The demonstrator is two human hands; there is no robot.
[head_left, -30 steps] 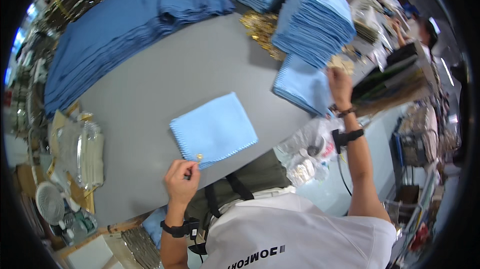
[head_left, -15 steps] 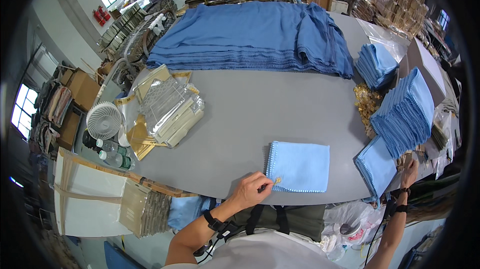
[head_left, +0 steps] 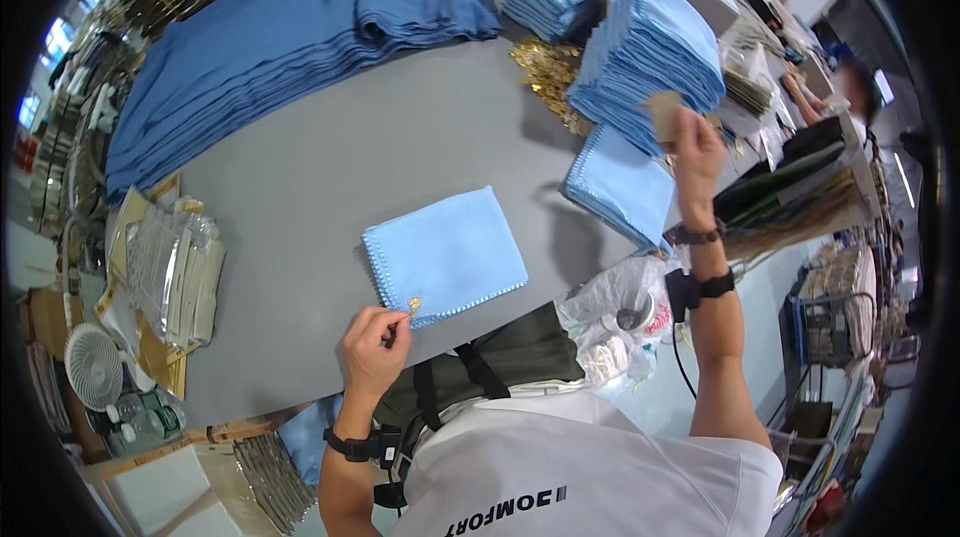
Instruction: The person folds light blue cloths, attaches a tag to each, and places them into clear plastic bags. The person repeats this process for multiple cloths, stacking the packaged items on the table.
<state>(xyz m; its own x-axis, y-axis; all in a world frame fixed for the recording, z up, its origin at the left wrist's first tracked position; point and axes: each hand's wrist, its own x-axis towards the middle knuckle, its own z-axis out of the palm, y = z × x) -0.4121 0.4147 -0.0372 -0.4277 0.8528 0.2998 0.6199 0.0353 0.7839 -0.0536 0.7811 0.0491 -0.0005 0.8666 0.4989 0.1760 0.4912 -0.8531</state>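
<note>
The left hand (head_left: 376,349) is closed to a fine pinch, thumb against forefinger, at the near left corner of a folded light-blue cloth (head_left: 450,252); the fingertips meet the lower end of a small gold tag (head_left: 414,306), though whether they also nip the cloth's edge cannot be told. The right hand (head_left: 700,159), raised well apart on the other side, is closed on a small beige card (head_left: 662,115), in front of the tall stack of light-blue cloths (head_left: 640,57).

The folded cloth lies flat on the grey table (head_left: 330,157), close to the person's body, its stitched edges along the left and near sides. It looks light and soft, limp enough that a pull at one corner would probably skew the folds — a flat palm on the middle, or a grip through all layers at the stitched edge, should keep it square. The gold tag seems thin and smooth, likely slippery and easily bent, so it is best taken by its rim between fingertips. The card looks stiffer and nearly weightless; an edge pinch should suit it.
</note>
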